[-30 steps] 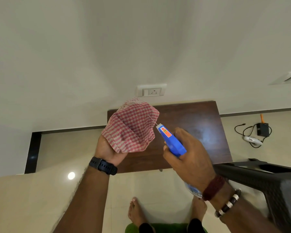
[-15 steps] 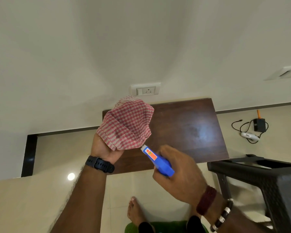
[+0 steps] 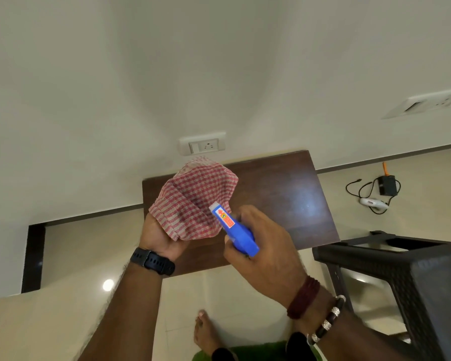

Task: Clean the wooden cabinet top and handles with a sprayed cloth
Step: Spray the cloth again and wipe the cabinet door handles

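Observation:
My left hand (image 3: 162, 238) holds up a red-and-white checked cloth (image 3: 193, 201) above the dark wooden cabinet top (image 3: 284, 199). My right hand (image 3: 266, 246) grips a blue spray bottle (image 3: 235, 230) with an orange label. Its white nozzle points into the cloth, nearly touching the lower right part. The bottle's lower body is hidden behind my right hand. The cabinet's handles are out of sight below the top.
A white wall socket (image 3: 202, 145) sits just behind the cabinet. A dark woven stool (image 3: 401, 269) stands at the right, close to my right forearm. A black adapter with cables (image 3: 375, 194) lies on the tiled floor. My bare foot (image 3: 206, 332) is below.
My right hand has brought the spray bottle up and left, from below the cloth's edge to right against its face. The cloth and left hand stayed nearly still.

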